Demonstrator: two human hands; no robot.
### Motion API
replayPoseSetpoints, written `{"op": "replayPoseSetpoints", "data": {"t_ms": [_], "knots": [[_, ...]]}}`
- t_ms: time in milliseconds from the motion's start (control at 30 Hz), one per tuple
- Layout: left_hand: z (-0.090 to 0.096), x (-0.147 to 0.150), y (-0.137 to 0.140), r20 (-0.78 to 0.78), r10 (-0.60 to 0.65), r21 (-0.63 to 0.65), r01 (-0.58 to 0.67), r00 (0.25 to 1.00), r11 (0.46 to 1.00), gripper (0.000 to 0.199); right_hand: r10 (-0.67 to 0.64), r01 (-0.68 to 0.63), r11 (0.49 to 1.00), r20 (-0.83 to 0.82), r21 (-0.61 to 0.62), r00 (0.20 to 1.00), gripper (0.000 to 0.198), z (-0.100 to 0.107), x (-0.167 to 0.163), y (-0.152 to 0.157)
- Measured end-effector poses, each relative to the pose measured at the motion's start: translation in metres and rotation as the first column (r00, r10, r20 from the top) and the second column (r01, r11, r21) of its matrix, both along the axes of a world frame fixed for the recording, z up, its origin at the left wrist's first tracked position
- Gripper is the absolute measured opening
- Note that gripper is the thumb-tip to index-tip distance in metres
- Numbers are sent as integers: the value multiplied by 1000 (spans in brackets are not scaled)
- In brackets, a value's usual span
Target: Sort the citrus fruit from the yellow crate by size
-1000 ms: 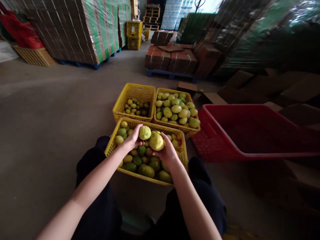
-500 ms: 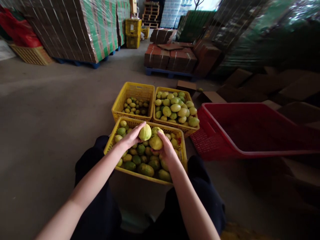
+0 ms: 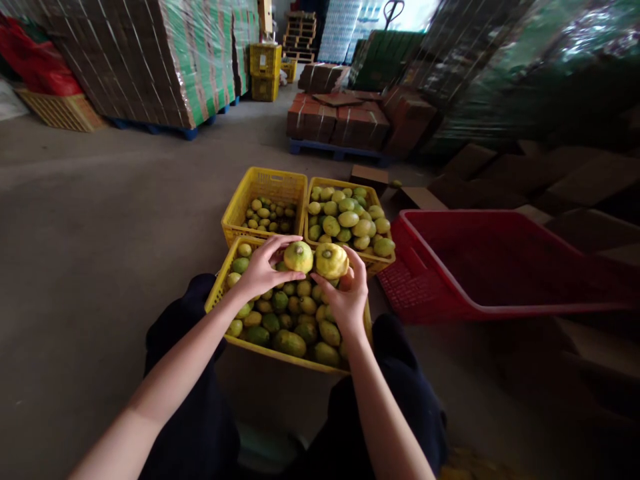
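Note:
Between the thumb and fingers of my left hand (image 3: 267, 268) is a round, yellow-green lemon (image 3: 299, 257). My right hand (image 3: 346, 293) grips a larger, bumpy yellow lemon (image 3: 331, 261). Both fruits are held side by side, stem ends facing me, above the near yellow crate (image 3: 285, 359). Green and yellow lemons (image 3: 290, 341) of mixed size fill that crate. Behind it on the left, a yellow crate (image 3: 233, 217) has small lemons (image 3: 263, 213) low inside. The back right yellow crate (image 3: 377, 263) is heaped with larger, paler lemons (image 3: 349, 219).
A big red crate (image 3: 430, 280) stands close on the right, with loose cardboard (image 3: 500, 170) behind it. Beyond the crates, flattened cartons (image 3: 340, 120) lie stacked on a blue pallet (image 3: 320, 148). A tall wrapped stack (image 3: 135, 67) rises at the back left.
Both hands have turned the lemons so their stem ends show, and the right hand has shifted slightly right and up. The camera view has tilted a little.

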State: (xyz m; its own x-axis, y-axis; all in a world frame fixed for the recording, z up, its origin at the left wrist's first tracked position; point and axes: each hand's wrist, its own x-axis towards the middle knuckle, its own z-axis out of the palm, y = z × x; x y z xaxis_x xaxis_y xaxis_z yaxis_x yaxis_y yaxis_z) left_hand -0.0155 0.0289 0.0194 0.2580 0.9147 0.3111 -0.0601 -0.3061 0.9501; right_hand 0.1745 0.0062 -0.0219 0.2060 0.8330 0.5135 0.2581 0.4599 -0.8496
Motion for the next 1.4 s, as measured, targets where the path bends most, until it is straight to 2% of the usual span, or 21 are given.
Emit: {"op": "replayPoseSetpoints", "data": {"t_ms": [133, 233, 567, 700, 800, 900, 1000, 1067, 1167, 1233, 1300, 1400], "knots": [[3, -4, -1, 35, 2, -4, -2, 999, 1000, 56, 33, -21, 996, -146, 84, 989, 67, 8, -4, -3], [3, -7, 0, 42, -23, 36, 21, 999, 999, 53, 50, -31, 994, -183, 105, 982, 66, 12, -6, -5], [1, -11, 0, -53, -35, 172, 43, 998, 984, 51, 63, -32, 990, -219, 141, 974, 63, 17, -7, -6], [3, -12, 0, -10, -2, 170, 3, 1000, 985, 53, 112, -90, 992, -297, 88, 948, 63, 20, -5, -6], [4, -13, 1, 89, -46, 85, 39, 995, 996, 55, 148, -161, 987, -358, -7, 922, 65, 21, -1, -6], [4, -12, 2, 213, -70, -69, 86, 975, 994, 53, 190, -250, 963, -403, -101, 895, 63, 23, 1, -7], [0, -8, 5, 387, 12, -269, 100, 922, 958, 42, 178, -298, 936, -478, -187, 860, 58, 24, -2, -9], [-4, -2, 6, 447, 120, -423, 91, 886, 901, 32, 156, -329, 914, -542, -238, 826, 56, 23, -6, -10], [-8, 8, 6, 424, 287, -613, 39, 859, 789, 19, 135, -381, 875, -604, -298, 785, 52, 20, -14, -11], [-9, 13, 5, 384, 347, -677, 6, 856, 736, 15, 101, -381, 860, -619, -340, 779, 50, 17, -18, -12], [-9, 15, 4, 352, 345, -691, -7, 870, 722, 14, 59, -370, 850, -631, -375, 774, 50, 13, -21, -11], [-11, 13, 4, 297, 317, -681, -33, 901, 732, 13, 35, -402, 828, -680, -390, 732, 48, 8, -24, -8]]}}
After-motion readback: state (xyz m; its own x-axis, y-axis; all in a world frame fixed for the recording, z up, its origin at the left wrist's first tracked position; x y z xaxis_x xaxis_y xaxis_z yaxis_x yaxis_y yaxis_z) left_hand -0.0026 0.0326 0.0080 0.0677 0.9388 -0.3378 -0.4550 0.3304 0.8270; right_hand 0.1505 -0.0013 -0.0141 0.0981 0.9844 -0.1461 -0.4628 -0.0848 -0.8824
